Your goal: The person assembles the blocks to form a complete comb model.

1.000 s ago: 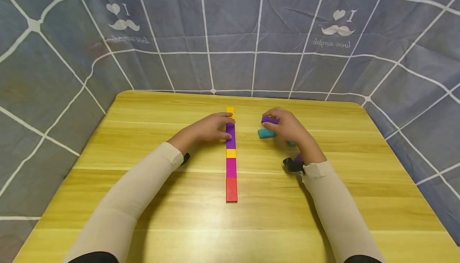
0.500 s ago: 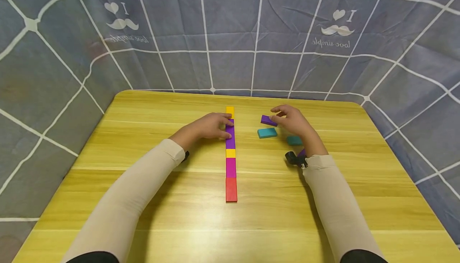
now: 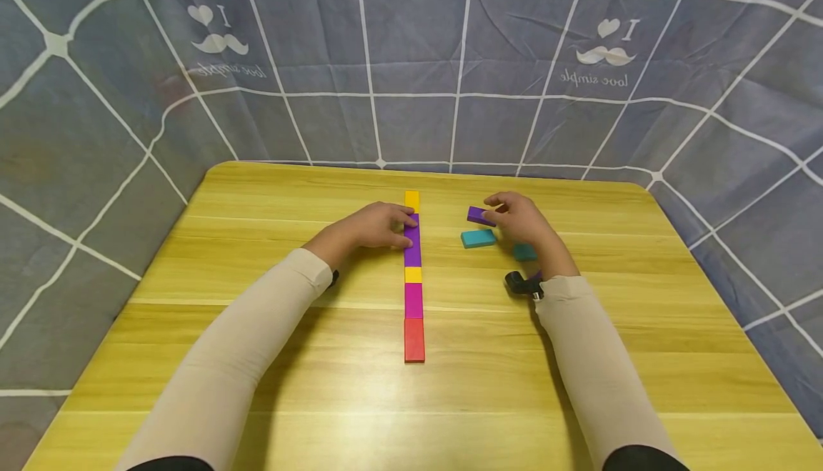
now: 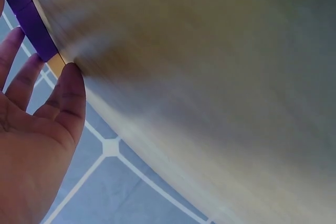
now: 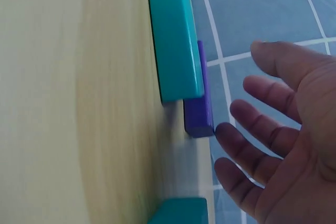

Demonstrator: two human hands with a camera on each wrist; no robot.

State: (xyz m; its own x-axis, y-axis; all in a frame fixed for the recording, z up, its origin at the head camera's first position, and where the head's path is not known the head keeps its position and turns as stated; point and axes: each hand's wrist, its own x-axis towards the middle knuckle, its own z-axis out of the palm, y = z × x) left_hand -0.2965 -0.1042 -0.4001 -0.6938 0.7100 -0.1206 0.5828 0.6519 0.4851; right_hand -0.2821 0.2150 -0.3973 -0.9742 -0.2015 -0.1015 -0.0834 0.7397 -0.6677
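A straight row of coloured blocks runs down the middle of the table in the head view: a far yellow block [image 3: 412, 199], purple blocks [image 3: 413, 255], a small yellow block [image 3: 413, 275], a magenta block [image 3: 414, 301] and a red block [image 3: 414, 340]. My left hand [image 3: 376, 226] rests its extended fingers against the purple part of the row, with the thumb apart. Fingers spread and holding nothing, my right hand [image 3: 522, 219] hovers beside a loose purple block [image 3: 476, 214]. A teal block [image 3: 479, 239] lies just nearer to me.
Another teal block [image 3: 524, 251] sits partly under my right wrist. A purple piece [image 3: 537, 276] shows behind the black wrist camera [image 3: 522, 284]. Grey-blue gridded cloth [image 3: 411, 63] hangs behind the wooden table [image 3: 321, 385].
My right hand has let go of the loose purple block and drawn back slightly to the right, its fingers spreading. The block lies almost where it was. My left hand has barely moved.
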